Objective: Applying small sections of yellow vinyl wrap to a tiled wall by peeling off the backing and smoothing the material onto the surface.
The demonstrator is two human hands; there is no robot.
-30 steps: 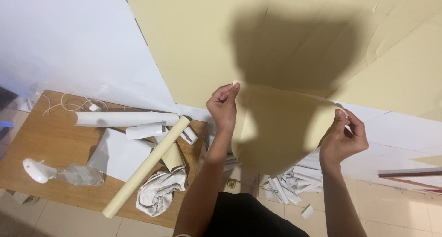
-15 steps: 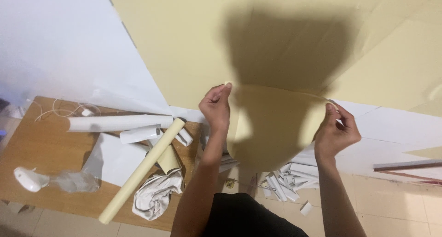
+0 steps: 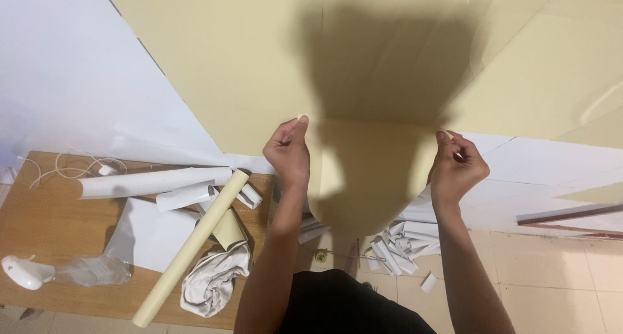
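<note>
Left hand raised before the wall, thumb and fingertips pinched shut on the upper left corner of a loose flap of pale yellow adhesive sheet. Right hand level with it on the other side, fingers curled and pinched on the flap's upper right corner. Flap held taut between both hands, top edge against the wall, lower part curving down and away toward the body. Above and around it, a large pale yellow sheet covering the wall, darkened by a broad shadow over the hands. To the left, a bare white wall surface; to the right, below the yellow, a white panelled strip of wall.

Down left, a brown wooden worktop, well apart from both hands. On it: a long cream cardboard tube lying diagonally, a rolled white sheet of paper across the far side, a flat white sheet under the tube, a crumpled white cloth by the near edge, a clear plastic spray bottle with white trigger head lying on its side at the left end, and a loose white cord at the far corner. On the beige tiled floor below the flap, a heap of white paper scraps and curls.
</note>
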